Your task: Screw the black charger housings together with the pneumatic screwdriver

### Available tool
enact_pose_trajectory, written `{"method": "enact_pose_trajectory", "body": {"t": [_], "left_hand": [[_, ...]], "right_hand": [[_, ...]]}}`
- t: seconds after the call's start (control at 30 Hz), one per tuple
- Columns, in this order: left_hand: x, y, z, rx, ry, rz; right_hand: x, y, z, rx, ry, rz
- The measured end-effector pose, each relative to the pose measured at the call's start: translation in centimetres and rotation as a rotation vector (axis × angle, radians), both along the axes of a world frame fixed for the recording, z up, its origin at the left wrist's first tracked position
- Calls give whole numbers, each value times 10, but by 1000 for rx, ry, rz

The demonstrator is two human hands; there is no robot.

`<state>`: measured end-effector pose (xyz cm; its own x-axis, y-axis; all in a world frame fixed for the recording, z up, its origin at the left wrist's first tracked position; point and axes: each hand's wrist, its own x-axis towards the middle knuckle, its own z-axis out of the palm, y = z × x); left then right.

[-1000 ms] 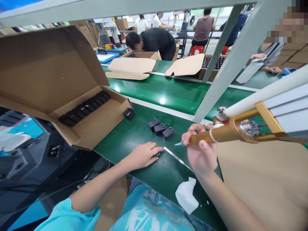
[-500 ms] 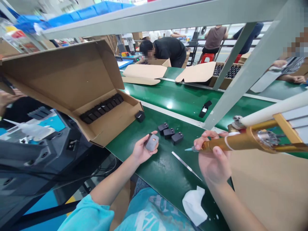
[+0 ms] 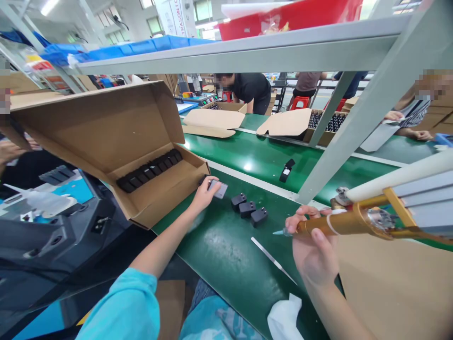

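the left grip (image 3: 202, 192) is stretched forward over the green counter (image 3: 226, 255), its fingers closed round a small grey adapter (image 3: 220, 189), which shows pale and flat just past the fingertips. the adapter is held right at the front corner of the open cardboard box (image 3: 106, 127); whether it touches the box wall i cannot tell. inside the box, to the left of this grip and beyond it, a row of black adapters (image 3: 150, 169) lies along the fold between floor and lid. just to the right of the left grip, three loose black adapters (image 3: 248, 208) sit side by side on the counter, close together.

the right grip (image 3: 313, 248) is clenched on a gold-coloured pen-shaped tool (image 3: 336, 225), with the thumb over the barrel. the tool's pale pointed tip (image 3: 279, 232) aims leftward toward the three loose black adapters but is well short of them and clear of the counter. below that tip, between the two grips and nearer the right one, a thin metal strip (image 3: 272, 253) lies flat on the counter. nearer the person than the right grip, a crumpled white tissue (image 3: 283, 317) rests at the counter's edge. beyond the right grip, across a white dividing line, a lone black part (image 3: 287, 170) lies on the farther green belt (image 3: 255, 151).
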<state>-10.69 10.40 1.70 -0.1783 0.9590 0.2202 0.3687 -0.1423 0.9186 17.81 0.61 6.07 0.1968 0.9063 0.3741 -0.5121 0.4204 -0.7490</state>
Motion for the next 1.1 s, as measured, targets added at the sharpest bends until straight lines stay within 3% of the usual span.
{"method": "enact_pose_trajectory", "body": {"t": [0.07,0.17,0.23,0.43,0.7,0.77,0.83,1.0,1.1], "left_hand": [[13,-15,8,-49,-249,-50],[37,-43,23,-121,-699,-230],[51,-58,32,-154,-864,-337],[66,-75,39,-145,-920,-415],[67,-88,48,-62,-783,-430],[65,-88,47,-35,-695,-423],[57,-81,43,5,-470,-364],[19,-30,14,190,603,6],[-6,1,-7,198,1058,62]], "right_hand": [[1,1,0,-14,3,-1],[4,3,1,-59,18,-28],[5,3,1,-101,29,-59],[5,3,2,-118,13,-90],[6,3,2,-106,11,-74],[6,4,2,-96,15,-73],[6,4,2,-96,14,-76],[6,5,-1,-72,-5,-86],[6,5,-3,-60,1,-76]]}}
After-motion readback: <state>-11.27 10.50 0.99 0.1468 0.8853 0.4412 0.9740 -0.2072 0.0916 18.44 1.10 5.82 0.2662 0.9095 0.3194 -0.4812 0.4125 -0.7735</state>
